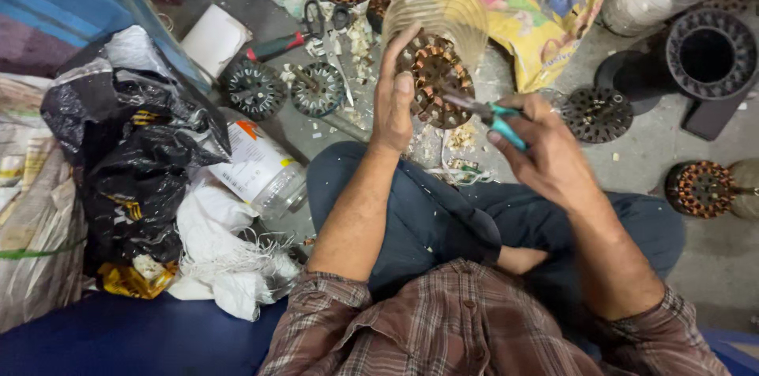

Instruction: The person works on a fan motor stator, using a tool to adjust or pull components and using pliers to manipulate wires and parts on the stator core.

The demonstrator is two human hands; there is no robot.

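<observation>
The left hand [393, 99] is gripping the wound stator [433, 79] upright, just right of its palm, while the right hand [538, 147] is closing around teal-handled pliers [492, 115], their tip pointing leftward into the coil

light: even, soft overhead | shadows: faint | glare: mild on plastic bottle [265, 178] | focus: sharp centre, edges slightly stretched

Stator [434, 82] – coppery wire, dull metal; bag [134, 147] – glossy plastic.

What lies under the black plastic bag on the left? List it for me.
Below the black plastic bag show white cloth, a yellow wrapper and, to its right, a clear bottle lying down. Whatever sits directly beneath the bag is covered.
</observation>
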